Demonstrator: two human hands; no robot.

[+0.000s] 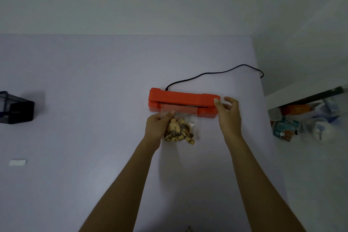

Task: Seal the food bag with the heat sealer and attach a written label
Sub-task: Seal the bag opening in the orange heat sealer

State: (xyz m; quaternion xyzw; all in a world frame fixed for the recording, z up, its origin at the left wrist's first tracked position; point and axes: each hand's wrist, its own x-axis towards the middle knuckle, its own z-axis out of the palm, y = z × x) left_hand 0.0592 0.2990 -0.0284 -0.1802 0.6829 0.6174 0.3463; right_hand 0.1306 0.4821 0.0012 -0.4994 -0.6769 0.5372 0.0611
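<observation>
An orange heat sealer (pixel 180 98) lies across the middle of the pale table (pixel 94 100), its lid slightly raised. A clear food bag (pixel 180 130) of brown snack pieces lies in front of it, its open top tucked into the sealer's slot. My left hand (pixel 158 128) pinches the bag's left upper edge. My right hand (pixel 228 115) is at the sealer's right end, thumb on the front of the lid and fingers behind it. A white label (pixel 17 162) lies at the far left of the table.
A black cord (pixel 216 73) runs from the sealer's back to the table's right edge. A dark box-like holder (pixel 17 108) stands at the left edge. On the floor to the right lie packets and bags (pixel 286 130) beneath a shelf.
</observation>
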